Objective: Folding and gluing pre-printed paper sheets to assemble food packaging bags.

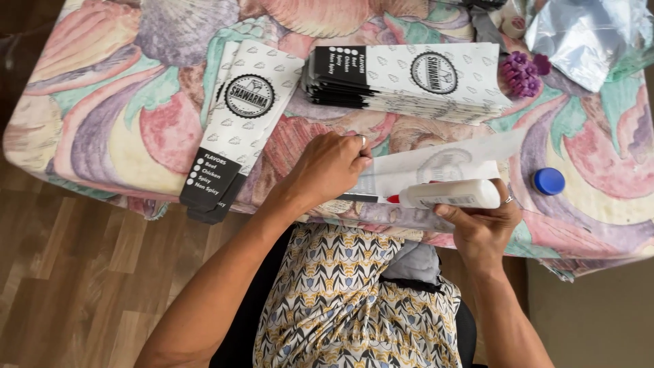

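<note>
— We have the glue bottle (pixel 449 194) lying sideways in our right hand (pixel 480 228), the fingers wrapped shut around its white body, red tip pointing toward the flat paper bag (pixel 436 170) in front of us. Where does our left hand (pixel 327 170) sit?

— On the bag's left end, fingers curled down and pressing it flat to the surface (pixel 109 109). The red tip (pixel 393 199) is just beside those fingers, at the bag's near edge, and looks to be touching the paper.

— So how do we do this gluing well?

— We judge it best to keep the left hand firm so the thin sheet can't slide, squeeze lightly, and draw the tip along the edge in one thin, even line. Too much and it could seep onto the patterned cloth.

— And what lies around the bag?

— Beyond the bag, a stack of printed bags (pixel 409 78) lies flat. To the bag's left, two more bags (pixel 235 126) lie overlapped, black ends toward us. Right of the bag sits a blue cap (pixel 548 180), well apart from the bottle. Past the bag's far right corner we see a purple clump (pixel 521 75) and crumpled clear plastic (pixel 586 37).

— Is the bag touching the stack?

— We cannot tell; they lie near each other.
</note>
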